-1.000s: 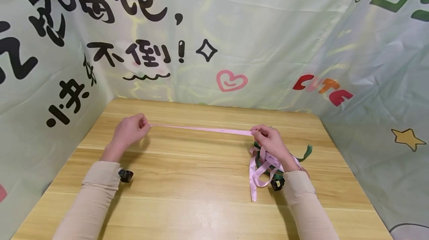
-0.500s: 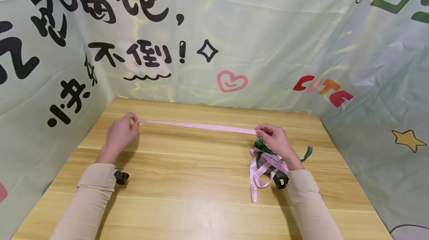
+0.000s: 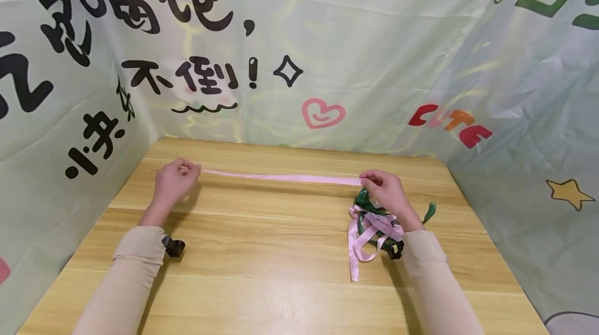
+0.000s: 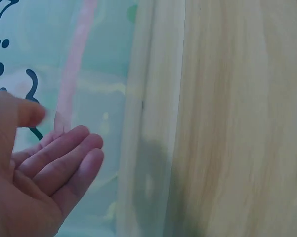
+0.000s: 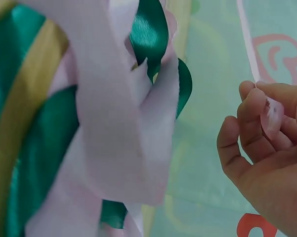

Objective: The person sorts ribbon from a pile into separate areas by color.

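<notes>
A narrow pink ribbon [image 3: 299, 178] stretches across the air above the far part of the table, sagging slightly. My right hand [image 3: 388, 193] pinches its right end between thumb and forefinger; in the right wrist view a short tail [image 5: 272, 118] of it curls inside the hand. At the other end is my left hand [image 3: 174, 183]. The left wrist view shows its thumb [image 4: 32, 113] blurred and apart from the fairly straight fingers [image 4: 64, 163], with the ribbon's end touching the fingers. Below the right hand lies a loose heap of pink ribbon [image 3: 353, 267] and green ribbon [image 3: 362, 200].
The wooden table [image 3: 262, 262] meets printed fabric walls [image 3: 374, 54] at its back and sides. One green ribbon end [image 3: 429, 212] sticks out to the right of the heap. Small black cameras sit at both wrists, the left one [image 3: 174, 246] just above the tabletop.
My left hand moved outward to the left, then slightly back to the right. The right hand shifted a little right and away. The ribbon turned flatter and now sags slightly; the heap stays put.
</notes>
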